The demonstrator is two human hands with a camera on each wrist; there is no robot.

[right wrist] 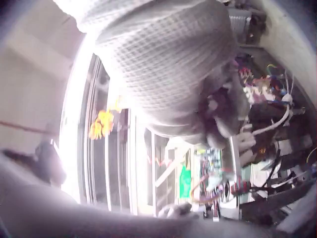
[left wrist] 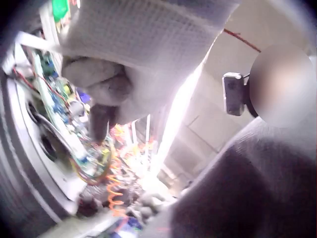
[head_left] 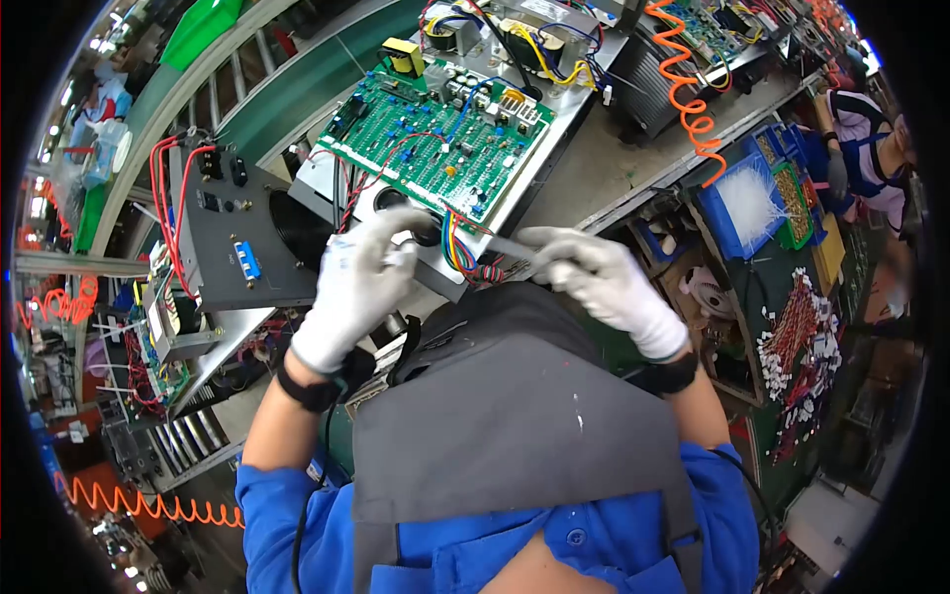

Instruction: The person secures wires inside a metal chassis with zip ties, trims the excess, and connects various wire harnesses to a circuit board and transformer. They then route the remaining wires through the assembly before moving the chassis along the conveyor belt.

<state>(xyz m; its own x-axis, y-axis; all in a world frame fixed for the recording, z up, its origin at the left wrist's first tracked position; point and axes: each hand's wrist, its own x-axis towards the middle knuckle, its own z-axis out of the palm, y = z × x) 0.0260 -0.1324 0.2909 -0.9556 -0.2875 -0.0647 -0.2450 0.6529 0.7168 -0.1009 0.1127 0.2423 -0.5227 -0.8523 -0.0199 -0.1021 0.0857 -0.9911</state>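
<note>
by the near side of the flat green board (head_left: pixel 435 148), the white-gloved right hand (head_left: pixel 599 282) pinches a thin grey strip (head_left: pixel 512 248) beside rainbow wires (head_left: pixel 458 252), likely wire work needing gentle fingers, but the white-gloved left hand (head_left: pixel 361 282) has an unclear grip.

Your right hand (head_left: pixel 606 282) had room over the grey worktop (head_left: pixel 584 163) right of the green circuit board (head_left: pixel 426 144), short of the orange coiled hose (head_left: pixel 676 84). Multicoloured wires (head_left: pixel 457 249) and a blurred grey strip (head_left: pixel 511 247) obstructed the middle; a dark box (head_left: pixel 223 233) blocked your left.
</note>
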